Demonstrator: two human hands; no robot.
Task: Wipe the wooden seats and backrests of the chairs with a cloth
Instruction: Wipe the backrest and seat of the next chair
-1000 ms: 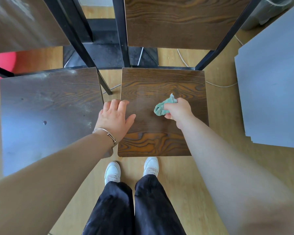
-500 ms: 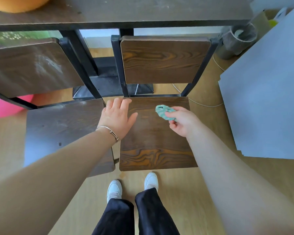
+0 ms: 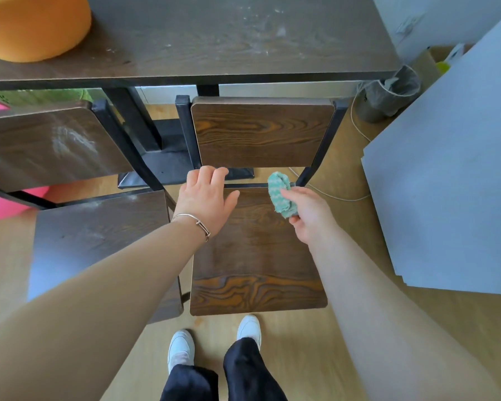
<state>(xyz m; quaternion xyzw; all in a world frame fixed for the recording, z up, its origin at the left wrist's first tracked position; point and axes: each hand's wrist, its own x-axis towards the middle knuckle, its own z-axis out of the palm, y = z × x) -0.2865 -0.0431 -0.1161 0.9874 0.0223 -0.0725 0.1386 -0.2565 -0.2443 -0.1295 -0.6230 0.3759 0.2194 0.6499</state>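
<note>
A dark wooden chair seat point(image 3: 255, 264) lies straight below me, with its wooden backrest point(image 3: 261, 131) standing behind it on a black metal frame. My right hand point(image 3: 310, 215) pinches a bunched green cloth point(image 3: 281, 195) above the seat's far right corner, just under the backrest. My left hand point(image 3: 206, 198) reaches over the seat's far left corner with the fingers spread and relaxed. A second chair stands to the left, its seat point(image 3: 99, 241) and backrest point(image 3: 52, 146) dull with dust smears.
A dusty dark table point(image 3: 214, 41) stands behind the chairs with an orange round object point(image 3: 32, 24) on it. Grey boards point(image 3: 451, 180) lie stacked on the right. A lined waste bin point(image 3: 388, 94) and a white cable point(image 3: 344, 195) are at the back right. My shoes point(image 3: 182, 345) stand before the seat.
My right hand has lifted the cloth off the middle of the seat and carried it toward the far right corner. The left hand moved up to the far edge. My view has tilted upward.
</note>
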